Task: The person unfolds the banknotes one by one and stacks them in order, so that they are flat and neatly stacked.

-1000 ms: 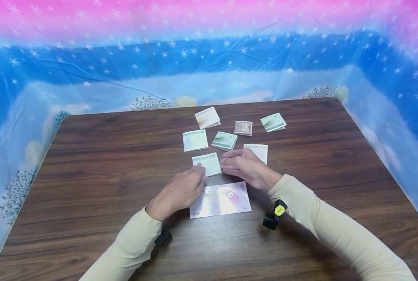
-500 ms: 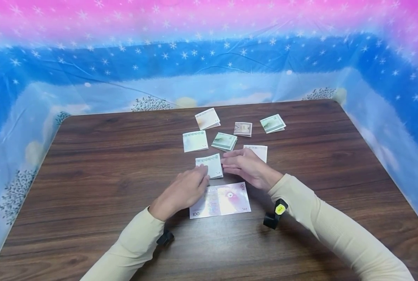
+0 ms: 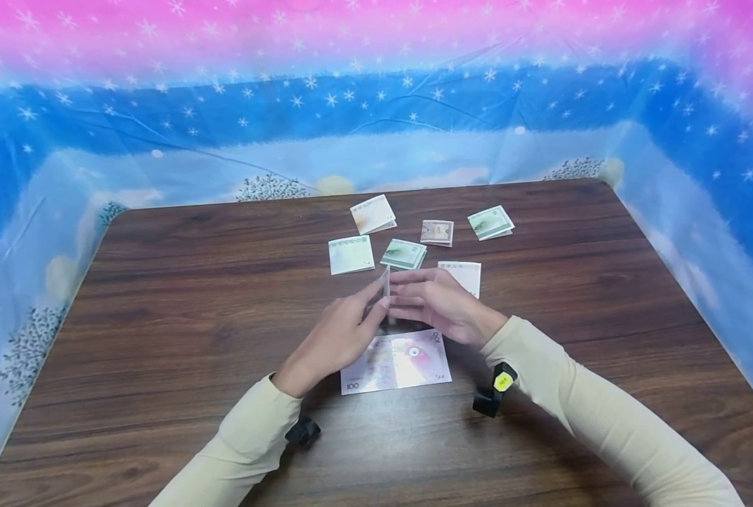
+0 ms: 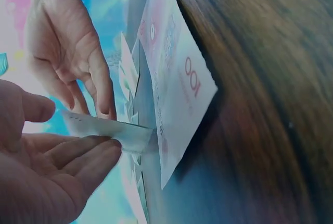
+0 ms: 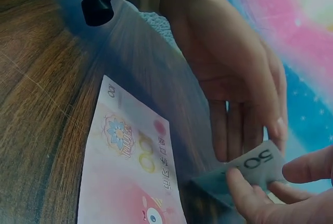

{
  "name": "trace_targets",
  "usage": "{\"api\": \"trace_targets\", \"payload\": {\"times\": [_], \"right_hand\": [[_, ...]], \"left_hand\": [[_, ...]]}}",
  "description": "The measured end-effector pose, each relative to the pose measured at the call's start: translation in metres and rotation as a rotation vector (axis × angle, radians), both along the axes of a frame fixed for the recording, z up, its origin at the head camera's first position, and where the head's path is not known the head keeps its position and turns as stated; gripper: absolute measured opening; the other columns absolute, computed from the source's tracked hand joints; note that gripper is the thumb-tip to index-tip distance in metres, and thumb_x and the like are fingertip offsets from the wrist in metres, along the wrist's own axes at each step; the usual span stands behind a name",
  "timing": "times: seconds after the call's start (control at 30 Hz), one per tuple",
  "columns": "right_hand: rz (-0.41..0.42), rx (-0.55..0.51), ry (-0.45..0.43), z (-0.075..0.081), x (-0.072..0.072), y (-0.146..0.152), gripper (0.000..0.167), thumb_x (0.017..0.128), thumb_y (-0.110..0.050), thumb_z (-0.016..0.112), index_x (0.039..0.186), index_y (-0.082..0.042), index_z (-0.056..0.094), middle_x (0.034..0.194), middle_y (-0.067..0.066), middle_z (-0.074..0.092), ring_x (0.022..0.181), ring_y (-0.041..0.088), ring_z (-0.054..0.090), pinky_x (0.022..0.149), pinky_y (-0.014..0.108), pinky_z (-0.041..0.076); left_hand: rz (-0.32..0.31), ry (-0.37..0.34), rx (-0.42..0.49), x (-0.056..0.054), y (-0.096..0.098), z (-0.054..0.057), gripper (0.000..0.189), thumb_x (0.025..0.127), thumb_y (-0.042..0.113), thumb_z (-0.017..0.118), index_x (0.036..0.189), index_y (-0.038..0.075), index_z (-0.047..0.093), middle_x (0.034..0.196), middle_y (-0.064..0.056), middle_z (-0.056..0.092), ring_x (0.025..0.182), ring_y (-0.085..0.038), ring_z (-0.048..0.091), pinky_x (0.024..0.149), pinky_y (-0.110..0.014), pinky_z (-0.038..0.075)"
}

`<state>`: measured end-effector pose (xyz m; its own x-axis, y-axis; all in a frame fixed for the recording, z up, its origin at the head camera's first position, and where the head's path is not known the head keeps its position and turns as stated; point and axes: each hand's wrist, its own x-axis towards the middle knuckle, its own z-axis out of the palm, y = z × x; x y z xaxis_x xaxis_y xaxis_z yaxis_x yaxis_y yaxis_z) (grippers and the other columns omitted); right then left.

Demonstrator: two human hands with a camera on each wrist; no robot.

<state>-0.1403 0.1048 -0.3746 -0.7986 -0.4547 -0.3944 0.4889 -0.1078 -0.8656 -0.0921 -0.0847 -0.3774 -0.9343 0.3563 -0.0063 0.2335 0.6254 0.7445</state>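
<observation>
A folded banknote (image 3: 386, 283) stands on edge between my two hands, one face toward each. My left hand (image 3: 328, 334) lies along its left side with extended fingers against it and the thumb beside its near edge. From the other side, the straight fingers of my right hand (image 3: 449, 306) touch the note. In the right wrist view a 50 shows on the upright banknote (image 5: 257, 161), partly covered by right-hand fingers. Close below the hands, a pink 100 banknote (image 3: 408, 366) lies unfolded on the table, its left part overlapped by my left hand.
Several folded notes lie farther back: a green note (image 3: 404, 254), a pale green note (image 3: 351, 255), a brown note (image 3: 437, 232), an orange-white note (image 3: 373, 214) and another green note (image 3: 490, 222). A white note (image 3: 465, 274) is partly behind my right hand. Dark wooden table (image 3: 193, 296).
The folded banknote lay flat a half second ago, shifted slightly right; now it is tipped up on edge. My left hand has moved right and turned; the right hand has barely moved.
</observation>
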Motion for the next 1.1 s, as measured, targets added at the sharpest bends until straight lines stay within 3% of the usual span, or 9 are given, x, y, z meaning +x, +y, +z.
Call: {"api": "trace_targets", "payload": {"times": [0.03,0.1,0.2,0.3,0.47,0.63,0.87,1.0,1.1], "right_hand": [[0.007,-0.012,-0.003,0.001,0.001,0.000,0.046,0.100,0.006,0.050,0.145,0.011,0.042,0.146,0.025,0.050,0.118,0.027,0.063,0.101,0.039,0.051],[0.023,-0.025,0.006,0.003,0.003,0.000,0.048,0.099,0.006,0.050,0.147,0.010,0.041,0.147,0.025,0.049,0.113,0.024,0.065,0.101,0.040,0.051],[0.025,-0.032,0.024,0.004,0.005,0.000,0.049,0.098,0.006,0.053,0.147,0.008,0.043,0.144,0.025,0.051,0.113,0.025,0.066,0.100,0.040,0.051],[0.026,-0.021,0.057,0.005,0.008,0.000,0.050,0.097,0.005,0.057,0.146,0.006,0.046,0.142,0.025,0.053,0.117,0.028,0.064,0.100,0.040,0.052],[0.050,0.019,0.136,0.009,0.013,0.001,0.048,0.096,0.004,0.060,0.143,0.004,0.051,0.145,0.019,0.054,0.123,0.031,0.061,0.100,0.037,0.051],[0.061,0.055,0.198,0.014,0.018,0.003,0.049,0.094,0.002,0.065,0.141,0.004,0.054,0.145,0.017,0.054,0.122,0.029,0.062,0.101,0.037,0.051],[0.047,0.115,0.260,0.018,0.026,0.004,0.050,0.088,-0.003,0.075,0.136,0.002,0.060,0.132,0.015,0.065,0.112,0.026,0.068,0.096,0.038,0.054],[0.044,0.137,0.288,0.018,0.030,0.005,0.051,0.085,-0.005,0.079,0.133,0.003,0.062,0.123,0.017,0.070,0.108,0.026,0.070,0.094,0.039,0.055],[0.049,0.137,0.292,0.019,0.033,0.005,0.052,0.084,-0.006,0.080,0.132,0.003,0.061,0.121,0.017,0.071,0.109,0.027,0.070,0.094,0.039,0.055]], "left_hand": [[0.009,0.004,0.029,0.000,0.000,0.000,0.052,0.109,0.032,0.044,0.156,0.010,0.039,0.074,-0.004,0.060,0.053,-0.013,0.044,0.062,-0.037,0.046],[0.025,0.001,0.093,-0.002,0.000,0.001,0.052,0.109,0.033,0.046,0.155,0.010,0.041,0.085,-0.006,0.070,0.057,-0.012,0.053,0.065,-0.037,0.050],[0.075,-0.008,0.173,-0.002,0.000,0.002,0.052,0.107,0.035,0.052,0.150,0.006,0.048,0.111,-0.009,0.074,0.086,-0.016,0.070,0.087,-0.038,0.055],[0.144,-0.021,0.257,-0.003,0.001,0.003,0.049,0.104,0.035,0.058,0.142,0.004,0.057,0.127,-0.010,0.069,0.113,-0.018,0.068,0.097,-0.038,0.053],[0.241,-0.047,0.386,-0.004,0.003,0.005,0.042,0.099,0.031,0.068,0.129,0.002,0.068,0.117,-0.013,0.073,0.107,-0.021,0.071,0.089,-0.035,0.057],[0.297,-0.079,0.436,-0.002,0.001,0.008,0.040,0.092,0.032,0.077,0.122,0.005,0.073,0.109,-0.007,0.075,0.101,-0.016,0.072,0.084,-0.032,0.058],[0.272,-0.157,0.515,0.005,-0.005,0.012,0.036,0.092,0.028,0.078,0.121,0.008,0.074,0.107,-0.006,0.076,0.101,-0.016,0.073,0.086,-0.031,0.057],[0.251,-0.200,0.528,0.009,-0.007,0.016,0.035,0.093,0.025,0.076,0.123,0.008,0.073,0.109,-0.007,0.076,0.102,-0.016,0.072,0.081,-0.030,0.058],[0.233,-0.224,0.524,0.013,-0.009,0.018,0.036,0.093,0.026,0.076,0.125,0.008,0.072,0.111,-0.008,0.075,0.100,-0.018,0.072,0.066,-0.032,0.058]]}}
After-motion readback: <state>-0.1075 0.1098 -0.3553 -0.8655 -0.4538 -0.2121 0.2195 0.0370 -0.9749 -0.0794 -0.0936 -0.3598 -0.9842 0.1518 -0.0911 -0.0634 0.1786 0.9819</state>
